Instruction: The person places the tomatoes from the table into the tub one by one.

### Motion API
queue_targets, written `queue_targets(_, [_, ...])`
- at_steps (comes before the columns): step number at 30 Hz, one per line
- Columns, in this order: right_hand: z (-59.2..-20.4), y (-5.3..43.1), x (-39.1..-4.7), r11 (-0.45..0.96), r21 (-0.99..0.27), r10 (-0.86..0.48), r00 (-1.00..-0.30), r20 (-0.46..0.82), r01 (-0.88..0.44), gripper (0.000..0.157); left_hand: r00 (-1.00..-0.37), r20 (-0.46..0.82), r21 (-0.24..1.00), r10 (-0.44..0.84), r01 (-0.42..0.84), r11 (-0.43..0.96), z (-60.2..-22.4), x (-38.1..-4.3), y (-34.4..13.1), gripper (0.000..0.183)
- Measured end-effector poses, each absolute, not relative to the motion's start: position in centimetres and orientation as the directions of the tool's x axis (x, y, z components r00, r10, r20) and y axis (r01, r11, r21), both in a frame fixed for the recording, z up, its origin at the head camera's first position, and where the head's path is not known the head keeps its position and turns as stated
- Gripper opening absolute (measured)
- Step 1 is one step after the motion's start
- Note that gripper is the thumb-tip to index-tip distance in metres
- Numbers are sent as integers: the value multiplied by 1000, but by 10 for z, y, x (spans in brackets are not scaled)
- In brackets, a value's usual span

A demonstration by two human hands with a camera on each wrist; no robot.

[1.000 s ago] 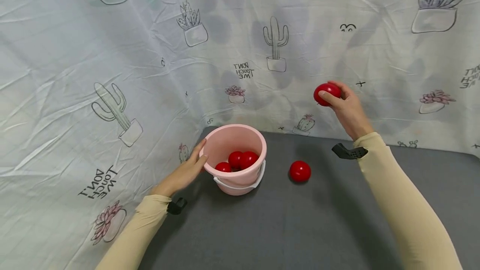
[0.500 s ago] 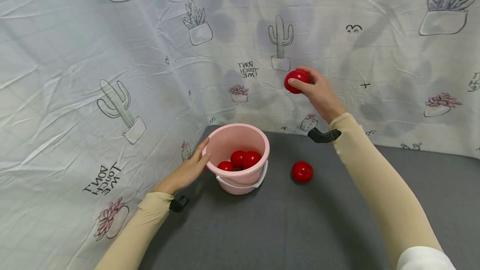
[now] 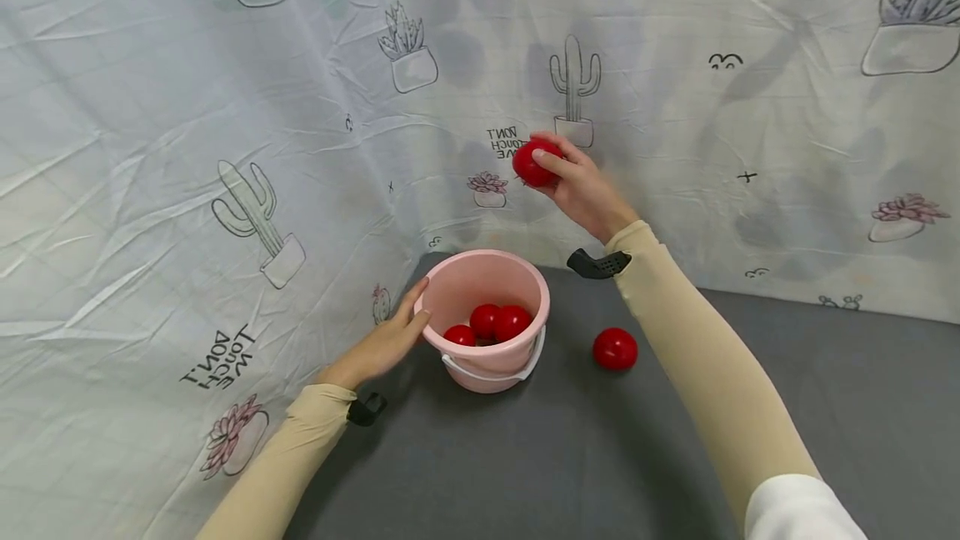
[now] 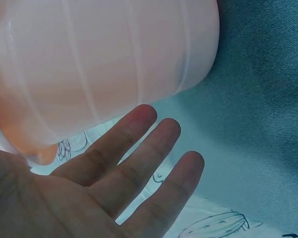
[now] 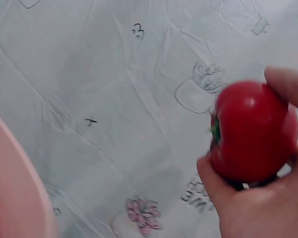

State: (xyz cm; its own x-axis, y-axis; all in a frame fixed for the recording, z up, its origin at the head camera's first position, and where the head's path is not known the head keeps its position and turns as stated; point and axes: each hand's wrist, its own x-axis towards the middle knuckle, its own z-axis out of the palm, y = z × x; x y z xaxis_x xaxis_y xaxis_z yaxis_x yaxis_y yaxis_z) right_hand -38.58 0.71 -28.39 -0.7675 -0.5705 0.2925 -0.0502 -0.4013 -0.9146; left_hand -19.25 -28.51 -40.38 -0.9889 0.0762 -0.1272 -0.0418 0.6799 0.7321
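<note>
My right hand [image 3: 581,190] holds a red tomato [image 3: 534,163] in the air, up and to the right of a pink bucket [image 3: 487,369]. In the right wrist view, thumb and fingers grip the tomato [image 5: 253,131] around its sides, and its green stem end faces left. My left hand [image 3: 386,340] rests against the left side of the bucket's rim. The left wrist view shows several fingers [image 4: 139,171] nearly straight and spread beside the bucket wall [image 4: 109,54]. Inside the bucket lie several red tomatoes [image 3: 512,322]. Another tomato [image 3: 615,348] sits on the table to its right.
A dark grey table [image 3: 525,457] lies under everything. White cloth with cactus drawings [image 3: 675,107] hangs behind and along the left side. The bucket's white handle [image 3: 487,377] hangs down at its front.
My right hand has carried the tomato leftward, from the far right to near the bucket. The left hand stays at the bucket's rim, and the view has shifted slightly.
</note>
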Motion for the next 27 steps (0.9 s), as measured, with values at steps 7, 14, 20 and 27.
queue_targets(7, [-306,-25,-380,-447,-890,-720,-629,293,96,43,-989,-133,724,66,-52,688,-405,-192,-291,66])
queue_targets(14, [-333,-46,-375,-386,-905,-812,-532,242,178,43,-990,-124,708,68,-40,705,-407,-193,-292,63])
queue_targets(20, [-352,-54,-375,-284,-948,-861,-474,185,145,43,-987,-136,731,81,-45,681,-408,-193,-291,63])
queue_targets(27, [-364,-61,-376,-207,-971,-894,-427,137,123,47,-985,-150,746,90,-53,664,-407,-194,-291,66])
